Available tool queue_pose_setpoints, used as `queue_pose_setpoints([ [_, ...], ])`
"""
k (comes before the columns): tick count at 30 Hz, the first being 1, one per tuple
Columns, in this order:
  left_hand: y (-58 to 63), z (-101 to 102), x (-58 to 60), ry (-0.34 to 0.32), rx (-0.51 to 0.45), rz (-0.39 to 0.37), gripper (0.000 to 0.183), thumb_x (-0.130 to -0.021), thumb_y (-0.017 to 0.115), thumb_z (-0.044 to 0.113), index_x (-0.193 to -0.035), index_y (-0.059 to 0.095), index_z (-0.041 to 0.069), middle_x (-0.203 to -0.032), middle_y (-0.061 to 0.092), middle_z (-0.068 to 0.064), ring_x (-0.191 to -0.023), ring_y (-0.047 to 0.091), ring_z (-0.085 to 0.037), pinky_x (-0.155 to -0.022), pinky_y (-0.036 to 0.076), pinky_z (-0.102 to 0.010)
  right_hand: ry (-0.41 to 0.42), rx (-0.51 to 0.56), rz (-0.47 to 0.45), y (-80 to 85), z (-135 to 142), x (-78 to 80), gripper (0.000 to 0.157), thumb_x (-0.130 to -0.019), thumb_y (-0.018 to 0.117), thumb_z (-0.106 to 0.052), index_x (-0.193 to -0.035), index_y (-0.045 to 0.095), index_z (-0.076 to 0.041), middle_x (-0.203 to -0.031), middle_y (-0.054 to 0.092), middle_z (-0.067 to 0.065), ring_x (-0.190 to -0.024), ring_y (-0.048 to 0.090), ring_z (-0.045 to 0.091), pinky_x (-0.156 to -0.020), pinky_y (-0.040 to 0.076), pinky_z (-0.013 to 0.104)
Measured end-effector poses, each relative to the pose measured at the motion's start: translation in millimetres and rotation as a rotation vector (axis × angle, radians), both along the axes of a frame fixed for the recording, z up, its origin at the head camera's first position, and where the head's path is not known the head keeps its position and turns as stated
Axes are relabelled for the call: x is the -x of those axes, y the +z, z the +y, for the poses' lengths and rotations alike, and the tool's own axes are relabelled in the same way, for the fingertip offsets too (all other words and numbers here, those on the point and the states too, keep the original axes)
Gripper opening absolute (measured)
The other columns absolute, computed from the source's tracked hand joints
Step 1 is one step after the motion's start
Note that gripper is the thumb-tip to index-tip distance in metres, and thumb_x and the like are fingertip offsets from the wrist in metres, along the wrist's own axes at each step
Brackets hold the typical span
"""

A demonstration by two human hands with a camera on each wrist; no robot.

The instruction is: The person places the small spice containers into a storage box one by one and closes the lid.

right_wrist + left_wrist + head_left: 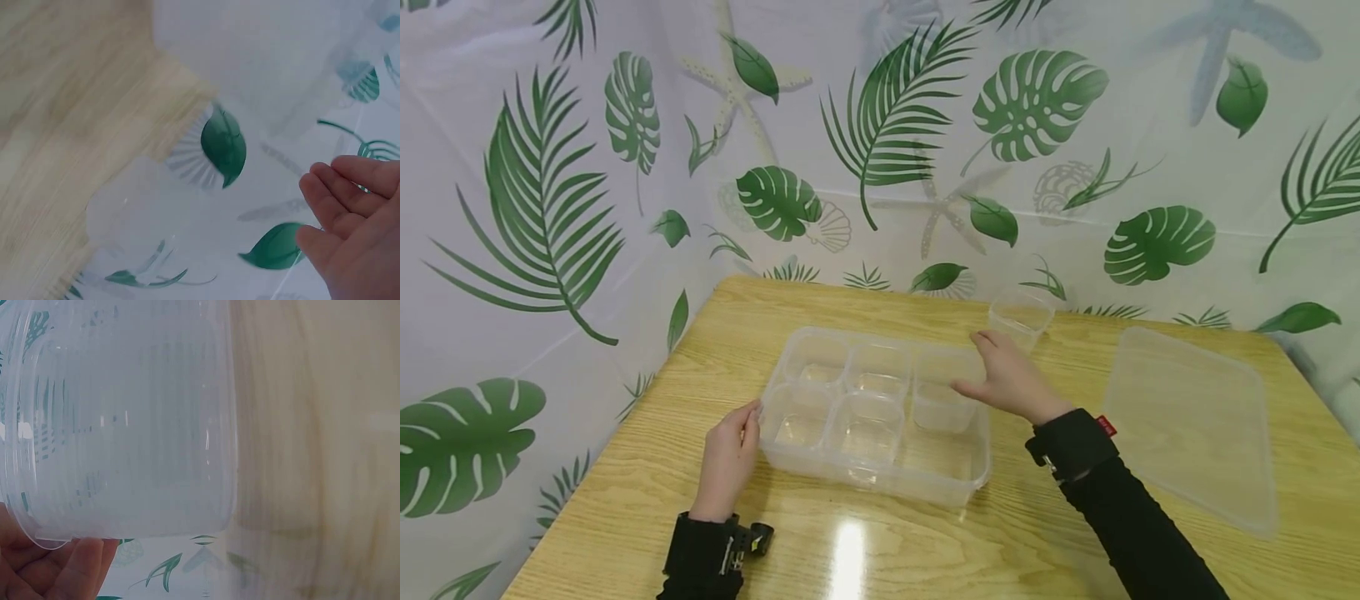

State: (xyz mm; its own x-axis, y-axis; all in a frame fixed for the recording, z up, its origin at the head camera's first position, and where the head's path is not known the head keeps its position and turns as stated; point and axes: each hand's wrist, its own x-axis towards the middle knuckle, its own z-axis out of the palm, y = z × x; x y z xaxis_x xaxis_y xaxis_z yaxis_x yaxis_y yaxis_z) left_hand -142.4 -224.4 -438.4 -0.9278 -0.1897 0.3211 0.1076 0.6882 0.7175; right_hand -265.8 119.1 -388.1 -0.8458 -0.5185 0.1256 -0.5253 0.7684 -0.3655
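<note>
A large clear plastic box (865, 477) stands on the table, holding several small clear cups. Wood grain shows through the box floor at its front right. My left hand (727, 454) grips the box's left rim; in the left wrist view the fingers (81, 569) curl at the rim, beside the box's wall (144, 437). Fingers apart, my right hand (1011, 383) hovers at the box's right side, over the back right cup (943, 410). Nothing is in its grasp in the right wrist view. Just beyond it stands a loose clear cup (1021, 312).
A flat translucent lid (1191, 433) lies on the right part of the wooden table (647, 500). A white cloth with green leaf prints (910, 242) hangs behind the table and along its left side.
</note>
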Motion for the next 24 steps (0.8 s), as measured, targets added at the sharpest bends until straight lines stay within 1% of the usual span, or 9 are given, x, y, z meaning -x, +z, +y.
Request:
queue_pose_setpoints([
  [4, 0.6, 0, -0.5, 0.006, 0.005, 0.001, 0.029, -0.094, 0.042, 0.007, -0.114, 0.054, -0.01, -0.109, 0.056, -0.024, -0.098, 0.055, -0.033, -0.077, 0.047, -0.044, -0.056, 0.043, -0.036, 5.1, 14, 12.4, 0.08, -0.081, 0.062, -0.037, -0.132, 0.026, 0.013, -0.131, 0.028, 0.033, -0.12, 0.026, 0.045, -0.095, 0.028, 0.051],
  [10, 0.7, 0, -0.6, 0.004, 0.003, -0.002, 0.029, -0.094, 0.042, 0.007, -0.114, 0.054, -0.01, -0.109, 0.056, -0.025, -0.097, 0.056, -0.033, -0.075, 0.048, -0.044, -0.14, 0.04, -0.026, 6.2, 37, 34.8, 0.082, -0.08, 0.062, -0.038, -0.132, 0.025, 0.014, -0.131, 0.026, 0.033, -0.119, 0.027, 0.045, -0.095, 0.027, 0.052],
  [13, 1.2, -2, -0.8, 0.012, 0.001, -0.006, 0.029, -0.094, 0.042, 0.007, -0.114, 0.054, -0.01, -0.109, 0.056, -0.025, -0.098, 0.056, -0.033, -0.076, 0.048, -0.043, -0.159, 0.041, -0.03, 3.8, 44, 47.4, 0.086, -0.08, 0.062, -0.041, -0.133, 0.022, 0.014, -0.132, 0.023, 0.035, -0.119, 0.026, 0.047, -0.095, 0.027, 0.053],
  [18, 2.2, -4, -1.3, 0.016, -0.002, 0.001, 0.029, -0.093, 0.042, 0.006, -0.114, 0.054, -0.011, -0.109, 0.056, -0.025, -0.097, 0.056, -0.033, -0.074, 0.048, -0.043, -0.189, 0.05, -0.065, -4.1, 58, 66.3, 0.093, -0.079, 0.059, -0.049, -0.135, 0.016, 0.014, -0.133, 0.018, 0.035, -0.121, 0.019, 0.048, -0.096, 0.023, 0.054],
  [24, 0.6, -4, 0.5, 0.007, 0.002, 0.007, 0.028, -0.093, 0.043, 0.006, -0.113, 0.055, -0.011, -0.109, 0.057, -0.025, -0.097, 0.056, -0.033, -0.076, 0.048, -0.043, -0.253, 0.03, -0.103, -11.4, 72, 80.3, 0.095, -0.08, 0.059, -0.047, -0.133, 0.014, 0.017, -0.131, 0.016, 0.04, -0.12, 0.016, 0.051, -0.096, 0.019, 0.057],
])
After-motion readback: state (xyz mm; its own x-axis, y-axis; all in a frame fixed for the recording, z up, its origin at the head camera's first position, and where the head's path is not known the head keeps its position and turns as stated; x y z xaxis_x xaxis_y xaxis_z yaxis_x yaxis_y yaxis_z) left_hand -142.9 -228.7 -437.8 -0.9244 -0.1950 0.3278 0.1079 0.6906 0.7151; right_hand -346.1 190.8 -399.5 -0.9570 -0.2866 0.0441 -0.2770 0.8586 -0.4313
